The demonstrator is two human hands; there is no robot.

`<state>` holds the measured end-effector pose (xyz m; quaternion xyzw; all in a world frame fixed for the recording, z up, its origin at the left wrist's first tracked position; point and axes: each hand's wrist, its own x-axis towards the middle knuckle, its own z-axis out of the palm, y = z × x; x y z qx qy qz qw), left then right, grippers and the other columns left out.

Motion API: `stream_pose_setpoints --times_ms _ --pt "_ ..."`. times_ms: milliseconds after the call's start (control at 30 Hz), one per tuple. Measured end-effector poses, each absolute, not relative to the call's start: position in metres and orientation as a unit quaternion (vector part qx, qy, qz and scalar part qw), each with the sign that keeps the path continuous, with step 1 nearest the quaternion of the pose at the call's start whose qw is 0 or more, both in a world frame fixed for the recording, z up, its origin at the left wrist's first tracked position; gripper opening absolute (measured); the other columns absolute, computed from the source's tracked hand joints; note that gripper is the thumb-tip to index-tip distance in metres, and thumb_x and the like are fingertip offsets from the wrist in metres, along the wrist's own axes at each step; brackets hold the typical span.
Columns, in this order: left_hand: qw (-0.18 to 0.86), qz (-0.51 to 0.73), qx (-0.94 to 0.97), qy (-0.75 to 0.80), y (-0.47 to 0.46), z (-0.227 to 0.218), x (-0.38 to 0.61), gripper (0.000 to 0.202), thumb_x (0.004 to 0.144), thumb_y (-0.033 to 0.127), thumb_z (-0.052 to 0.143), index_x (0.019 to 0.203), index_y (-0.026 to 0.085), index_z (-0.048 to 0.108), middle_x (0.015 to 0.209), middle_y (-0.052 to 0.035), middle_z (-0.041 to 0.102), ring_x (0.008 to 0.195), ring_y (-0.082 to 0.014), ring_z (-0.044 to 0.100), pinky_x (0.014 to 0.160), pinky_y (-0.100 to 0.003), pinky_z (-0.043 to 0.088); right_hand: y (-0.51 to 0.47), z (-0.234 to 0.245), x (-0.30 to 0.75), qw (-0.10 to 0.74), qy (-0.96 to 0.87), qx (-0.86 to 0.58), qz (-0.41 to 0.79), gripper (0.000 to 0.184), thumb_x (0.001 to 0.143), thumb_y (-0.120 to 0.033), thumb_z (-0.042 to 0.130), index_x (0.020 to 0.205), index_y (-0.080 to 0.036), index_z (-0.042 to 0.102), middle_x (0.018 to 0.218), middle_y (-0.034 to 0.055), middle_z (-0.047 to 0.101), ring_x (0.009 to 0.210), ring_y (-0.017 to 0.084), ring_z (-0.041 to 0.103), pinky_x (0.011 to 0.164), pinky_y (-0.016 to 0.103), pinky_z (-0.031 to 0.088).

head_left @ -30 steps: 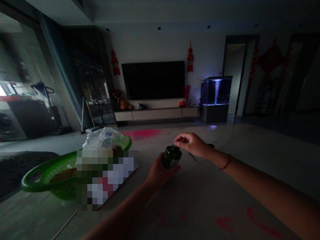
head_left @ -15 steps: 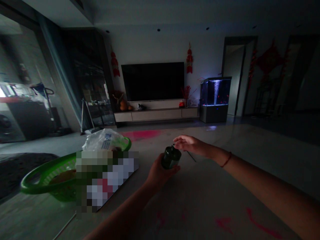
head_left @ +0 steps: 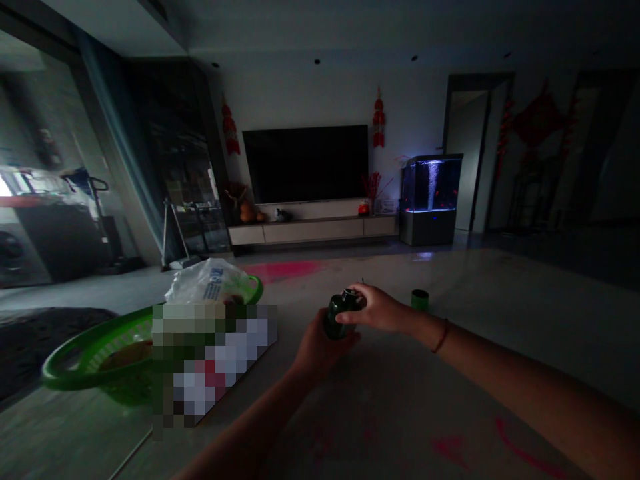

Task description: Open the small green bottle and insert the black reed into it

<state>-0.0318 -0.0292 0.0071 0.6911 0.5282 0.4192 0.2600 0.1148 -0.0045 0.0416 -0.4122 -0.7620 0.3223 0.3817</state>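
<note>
You seem to be steadying the green bottle [head_left: 335,309], left hand [head_left: 317,343] and right hand [head_left: 374,308] gripping it; next, keep one hold firm.

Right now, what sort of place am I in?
Most likely a home living room: there's a wide television on the far wall, a long low cabinet beneath it and a lit aquarium to the right.

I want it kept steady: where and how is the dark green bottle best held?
Probably around the wide, rounded body of the dark green bottle, from the left, where the left hand wraps it. The neck is narrower, and the right hand crowds the other side.
</note>
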Motion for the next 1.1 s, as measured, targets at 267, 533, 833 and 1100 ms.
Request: stream_pose_setpoints --times_ms 267,533,833,1100 --pt "0.307 0.413 0.698 0.498 -0.019 -0.004 -0.037 0.072 0.053 0.03 0.072 0.115 0.018 0.038 0.107 -0.0102 0.056 0.073 -0.0164 0.058 0.059 -0.026 0.044 0.007 0.046 0.134 0.361 -0.783 -0.358 0.357 0.057 0.055 -0.034 0.072 0.103 -0.013 0.051 0.095 0.0068 0.059 0.089 0.019 0.055 0.079 0.031 0.043" --pt "0.355 0.424 0.661 0.507 -0.008 -0.016 -0.042 0.072 0.051 0.028 0.073 0.114 0.019 0.039 0.11 -0.012 0.051 0.046 -0.0029 0.047 0.042 -0.018 0.036 0.025 0.033 0.151 0.314 -0.796 -0.329 0.399 0.069 0.054 -0.027 0.073 0.116 -0.016 0.044 0.109 0.0088 0.053 0.103 0.02 0.049 0.091 0.035 0.037" --pt "0.371 0.384 0.68 0.503 -0.009 -0.013 -0.041 0.057 0.056 0.017 0.068 0.109 0.017 0.045 0.104 -0.0094 0.058 0.047 -0.0035 0.047 0.043 -0.017 0.035 0.026 0.031 0.152 0.309 -0.76 -0.297 0.489 0.069 0.054 -0.019 0.073 0.115 -0.017 0.041 0.115 0.0102 0.049 0.107 0.019 0.046 0.093 0.035 0.035" --pt "0.364 0.37 0.698 0.493 -0.016 -0.003 -0.041 0.04 0.063 0.02 0.063 0.101 0.014 0.053 0.099 -0.0102 0.062 0.055 -0.0104 0.056 0.051 -0.022 0.042 0.032 0.035 0.169 0.277 -0.766 -0.263 0.517 0.062 0.059 -0.011 0.066 0.115 -0.018 0.04 0.116 0.008 0.05 0.107 0.016 0.047 0.091 0.031 0.035"
